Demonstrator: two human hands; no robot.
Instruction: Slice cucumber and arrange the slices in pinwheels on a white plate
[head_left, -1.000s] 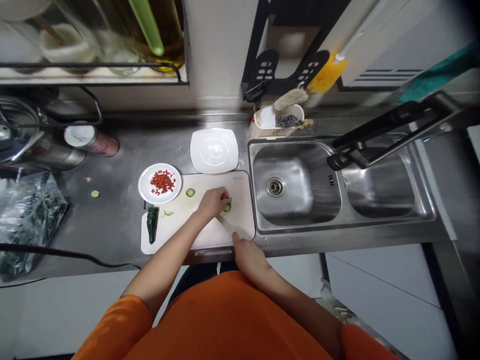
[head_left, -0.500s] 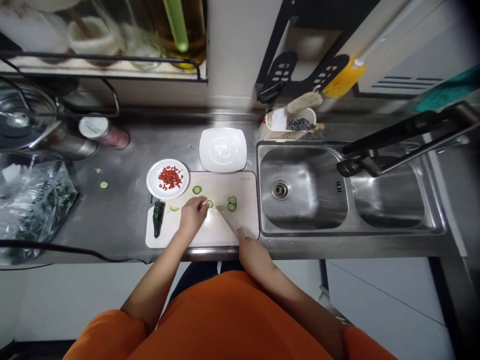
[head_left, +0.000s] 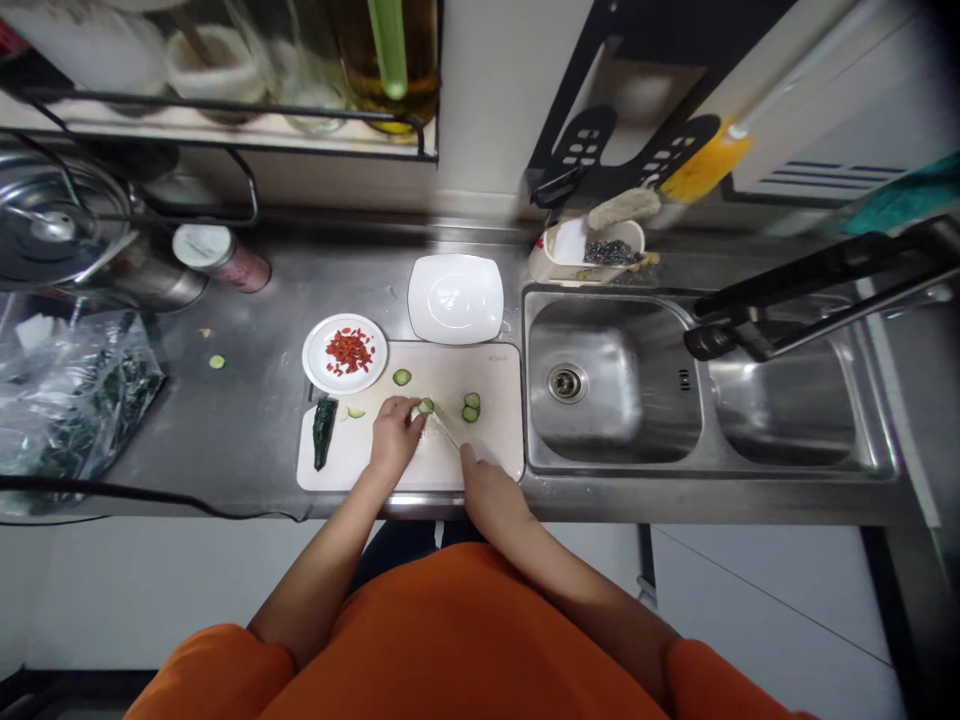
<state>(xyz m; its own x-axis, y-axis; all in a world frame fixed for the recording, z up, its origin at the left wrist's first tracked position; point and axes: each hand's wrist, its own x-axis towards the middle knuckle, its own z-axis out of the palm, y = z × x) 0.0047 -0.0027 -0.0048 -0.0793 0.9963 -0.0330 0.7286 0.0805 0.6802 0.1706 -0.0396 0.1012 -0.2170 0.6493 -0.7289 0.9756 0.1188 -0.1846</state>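
Observation:
My left hand pinches a small cucumber slice above the middle of the white cutting board. My right hand is closed round the handle of a knife, its blade tip at the slice's right edge. Two overlapping cucumber slices lie to the right on the board, and another slice lies behind my left hand. At the board's left end rests a dark green piece of cucumber, with pale trimmings beside it.
A white plate of chopped red pieces overlaps the board's back left corner. Behind the board sits a bare white square plate. A double sink is on the right; a plastic bag of greens and a can are on the left.
My right hand has brought the knife left, so its blade now meets the slice in my left fingers. The whole view has shifted slightly.

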